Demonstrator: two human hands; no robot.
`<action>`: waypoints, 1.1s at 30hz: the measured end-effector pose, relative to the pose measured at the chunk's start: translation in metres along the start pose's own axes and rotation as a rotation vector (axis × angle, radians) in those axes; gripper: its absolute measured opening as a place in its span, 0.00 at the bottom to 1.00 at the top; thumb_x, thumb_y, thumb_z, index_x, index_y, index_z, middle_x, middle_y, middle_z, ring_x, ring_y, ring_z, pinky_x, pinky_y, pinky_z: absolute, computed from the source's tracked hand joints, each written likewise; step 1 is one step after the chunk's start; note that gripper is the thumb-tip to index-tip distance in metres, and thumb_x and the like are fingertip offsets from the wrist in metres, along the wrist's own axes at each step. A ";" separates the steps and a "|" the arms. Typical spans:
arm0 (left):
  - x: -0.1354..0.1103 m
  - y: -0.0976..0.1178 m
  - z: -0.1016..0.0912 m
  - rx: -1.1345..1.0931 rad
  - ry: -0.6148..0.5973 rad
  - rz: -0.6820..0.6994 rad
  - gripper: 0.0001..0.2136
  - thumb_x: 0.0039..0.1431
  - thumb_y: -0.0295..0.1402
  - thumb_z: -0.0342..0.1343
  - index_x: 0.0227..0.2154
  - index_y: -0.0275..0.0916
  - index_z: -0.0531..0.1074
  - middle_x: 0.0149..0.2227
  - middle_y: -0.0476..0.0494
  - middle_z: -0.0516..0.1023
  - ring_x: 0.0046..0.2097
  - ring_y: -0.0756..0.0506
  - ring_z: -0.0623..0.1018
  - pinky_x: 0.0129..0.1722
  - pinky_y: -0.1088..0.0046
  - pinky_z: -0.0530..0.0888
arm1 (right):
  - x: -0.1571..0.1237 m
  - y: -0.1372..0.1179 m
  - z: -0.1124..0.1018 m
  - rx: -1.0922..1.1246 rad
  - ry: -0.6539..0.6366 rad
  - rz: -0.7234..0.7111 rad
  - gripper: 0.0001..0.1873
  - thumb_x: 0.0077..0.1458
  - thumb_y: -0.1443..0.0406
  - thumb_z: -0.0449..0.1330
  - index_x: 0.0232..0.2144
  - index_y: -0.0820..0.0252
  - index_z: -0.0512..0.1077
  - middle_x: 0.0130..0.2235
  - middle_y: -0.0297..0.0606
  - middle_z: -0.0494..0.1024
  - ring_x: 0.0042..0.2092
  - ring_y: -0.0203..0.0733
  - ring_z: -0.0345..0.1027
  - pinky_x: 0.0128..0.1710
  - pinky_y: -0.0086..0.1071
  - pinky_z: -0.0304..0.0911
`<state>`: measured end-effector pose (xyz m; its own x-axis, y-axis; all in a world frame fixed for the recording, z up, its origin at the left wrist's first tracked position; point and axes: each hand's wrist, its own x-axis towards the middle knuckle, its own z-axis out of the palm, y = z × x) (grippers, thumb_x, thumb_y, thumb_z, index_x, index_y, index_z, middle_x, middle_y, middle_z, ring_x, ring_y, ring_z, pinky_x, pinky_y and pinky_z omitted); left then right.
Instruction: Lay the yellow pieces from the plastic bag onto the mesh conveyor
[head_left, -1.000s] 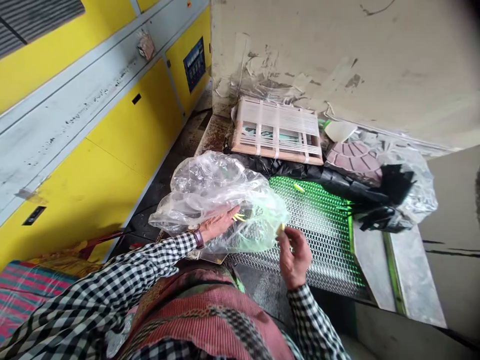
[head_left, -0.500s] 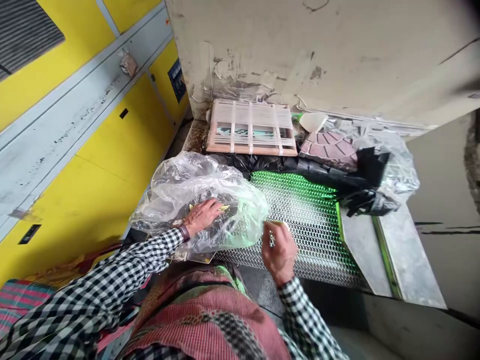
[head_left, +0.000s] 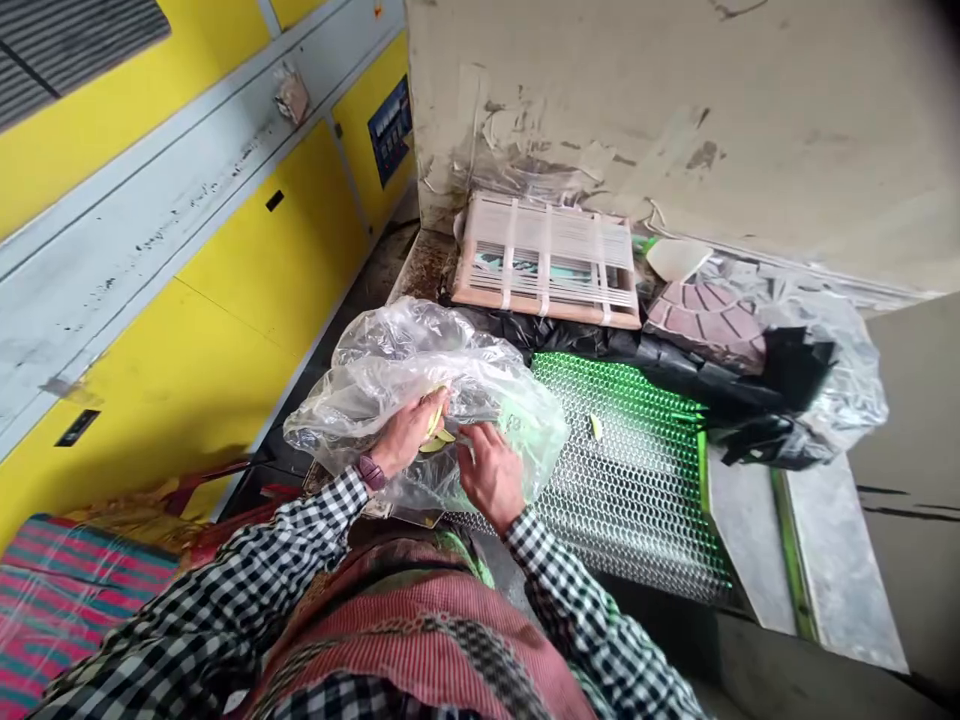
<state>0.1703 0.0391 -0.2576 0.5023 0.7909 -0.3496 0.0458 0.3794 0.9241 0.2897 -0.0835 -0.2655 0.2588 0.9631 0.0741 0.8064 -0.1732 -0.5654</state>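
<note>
A clear plastic bag lies crumpled on a green-edged metal mesh sheet. My left hand is at the bag's middle, its fingers curled around small yellow slivers. Plastic film blurs that contact, so any grip is hard to judge. My right hand rests against the bag just beside the left, fingers apart and holding nothing I can see. One more yellow sliver lies alone on the mesh, to the right of both hands.
Behind the mesh are a wood-framed slatted panel, black plastic sheeting, a pink segmented disc and a white scoop-shaped piece. A yellow cabinet stands to the left, a stained concrete wall ahead.
My right hand has moved left from the mesh to the bag, beside my left hand. My left hand's fingers now curl around the yellow slivers. The view has shifted slightly.
</note>
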 end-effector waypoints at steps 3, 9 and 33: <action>-0.011 -0.002 0.000 -0.266 -0.036 -0.075 0.18 0.59 0.47 0.65 0.41 0.36 0.73 0.31 0.51 0.68 0.21 0.58 0.59 0.17 0.82 0.51 | 0.014 0.000 0.022 -0.181 -0.099 -0.061 0.08 0.66 0.66 0.56 0.43 0.57 0.75 0.46 0.42 0.78 0.47 0.48 0.70 0.38 0.36 0.62; -0.016 0.006 -0.027 -0.378 -0.024 -0.139 0.15 0.59 0.43 0.64 0.37 0.36 0.72 0.30 0.52 0.65 0.22 0.58 0.54 0.15 0.83 0.49 | 0.018 0.001 0.020 0.025 0.029 -0.020 0.11 0.71 0.65 0.52 0.44 0.61 0.75 0.42 0.41 0.78 0.40 0.41 0.70 0.35 0.32 0.62; -0.070 -0.035 0.134 0.536 -0.619 -0.161 0.18 0.68 0.49 0.50 0.29 0.39 0.67 0.26 0.49 0.70 0.25 0.50 0.66 0.26 0.72 0.62 | -0.125 0.104 -0.077 0.941 0.145 0.580 0.23 0.60 0.44 0.62 0.35 0.58 0.71 0.28 0.31 0.71 0.28 0.36 0.62 0.28 0.31 0.60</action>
<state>0.2492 -0.0944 -0.2449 0.8312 0.2807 -0.4800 0.4835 0.0614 0.8732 0.3822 -0.2379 -0.2707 0.5748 0.7432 -0.3425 -0.1656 -0.3043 -0.9381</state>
